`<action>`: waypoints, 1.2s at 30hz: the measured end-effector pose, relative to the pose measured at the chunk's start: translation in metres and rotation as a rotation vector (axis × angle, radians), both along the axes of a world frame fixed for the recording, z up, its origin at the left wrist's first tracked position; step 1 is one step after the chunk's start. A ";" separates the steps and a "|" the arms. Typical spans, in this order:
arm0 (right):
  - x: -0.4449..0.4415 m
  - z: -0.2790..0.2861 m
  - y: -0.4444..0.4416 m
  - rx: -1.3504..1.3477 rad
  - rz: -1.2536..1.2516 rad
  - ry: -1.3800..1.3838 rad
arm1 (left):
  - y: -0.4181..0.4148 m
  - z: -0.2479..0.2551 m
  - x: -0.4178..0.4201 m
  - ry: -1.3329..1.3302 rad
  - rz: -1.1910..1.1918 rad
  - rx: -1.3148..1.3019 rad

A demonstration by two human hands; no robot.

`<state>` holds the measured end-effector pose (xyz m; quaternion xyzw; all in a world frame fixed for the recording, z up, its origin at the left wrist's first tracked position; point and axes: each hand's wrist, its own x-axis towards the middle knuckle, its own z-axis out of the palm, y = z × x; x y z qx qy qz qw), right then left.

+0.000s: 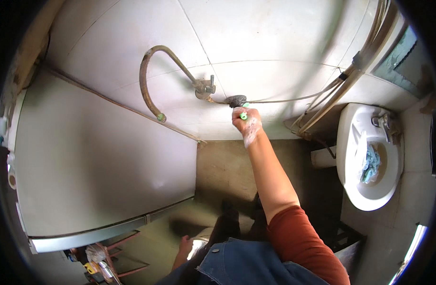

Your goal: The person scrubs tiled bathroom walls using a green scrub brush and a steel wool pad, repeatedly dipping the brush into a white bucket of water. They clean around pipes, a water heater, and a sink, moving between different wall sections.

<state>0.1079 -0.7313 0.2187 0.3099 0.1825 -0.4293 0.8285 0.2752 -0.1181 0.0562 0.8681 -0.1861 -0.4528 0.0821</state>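
Observation:
My right hand [247, 119], wet with soap suds up to the wrist, is wrapped around the light green handle [243, 115] of a brush. The brush's dark, shaggy head [236, 101] rests against the white tiled wall [267, 80], by a thin pipe just right of a wall tap [204, 88]. Low in the picture, beside my legs, my left hand [184, 246] is at the side of a shiny metal container [197, 247] and appears to hold it. My body and clothing partly hide that container.
A curved spout [144, 78] with a greenish tip juts from the tap. A large pale flat-topped appliance [107, 156] fills the left. On the right, a white washbasin [371, 199] holds a bluish cloth [371, 164]. Pipes [331, 89] run down the corner. A rusty metal rack [113, 254] stands lower left.

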 end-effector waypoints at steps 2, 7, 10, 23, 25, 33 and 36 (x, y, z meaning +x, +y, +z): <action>0.028 0.042 0.023 -0.116 0.123 -0.164 | 0.031 -0.010 0.034 0.090 -0.107 0.084; 0.057 0.096 0.034 -0.211 0.103 -0.092 | 0.007 -0.033 0.091 -0.087 -0.287 -0.150; 0.009 0.078 0.030 -0.142 0.024 -0.176 | -0.092 -0.001 0.087 0.013 -0.301 -0.098; 0.051 0.020 0.043 -0.285 0.120 0.175 | -0.147 -0.006 0.229 0.011 -0.331 -0.194; 0.047 0.026 0.031 -0.231 0.073 -0.058 | -0.138 0.000 0.210 0.073 -0.225 -0.130; 0.021 0.108 0.041 -0.429 0.103 0.147 | -0.121 0.028 0.204 -0.002 -0.406 -0.043; -0.008 0.130 0.046 -0.604 0.030 0.347 | -0.120 0.028 0.197 0.050 -0.278 -0.037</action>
